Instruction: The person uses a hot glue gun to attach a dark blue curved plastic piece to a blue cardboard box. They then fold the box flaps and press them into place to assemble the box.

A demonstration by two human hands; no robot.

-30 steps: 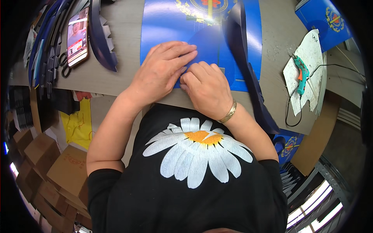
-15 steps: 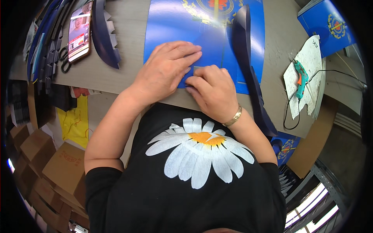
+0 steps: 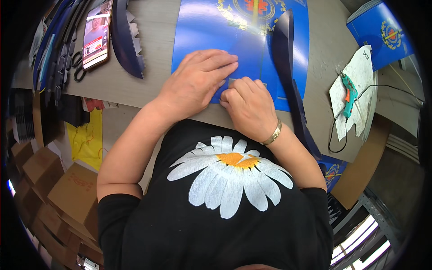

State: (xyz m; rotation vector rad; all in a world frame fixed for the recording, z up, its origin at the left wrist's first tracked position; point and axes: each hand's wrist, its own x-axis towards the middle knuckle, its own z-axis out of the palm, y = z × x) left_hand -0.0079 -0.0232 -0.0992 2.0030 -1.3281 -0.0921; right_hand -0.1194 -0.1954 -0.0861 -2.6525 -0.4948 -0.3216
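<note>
A glossy blue printed sheet (image 3: 202, 31) with gold and red ornament lies on the table before me. My left hand (image 3: 195, 81) rests on its near left part, fingers stretched out and lying flat. Beside it, at the near edge, my right hand (image 3: 249, 105) is closed, with its fingers curled in and its knuckles up. A thin greyish strip (image 3: 263, 84) shows on the sheet just past the right knuckles. Whatever the right fingers pinch is hidden beneath them. Along the sheet's right side lies a long curved dark-blue strip (image 3: 282, 49), reaching over the table edge.
At the left are a phone (image 3: 96, 36), black scissors (image 3: 78, 67) and a curved dark piece with tabs (image 3: 123, 40). A teal glue gun (image 3: 348, 94) lies on a white scrap (image 3: 364, 65) at the right, its cord trailing. Cardboard boxes (image 3: 74, 191) stand lower left.
My right fingers have curled in closer together. Both hands, the sheet and the table things appear slightly further right in the picture.
</note>
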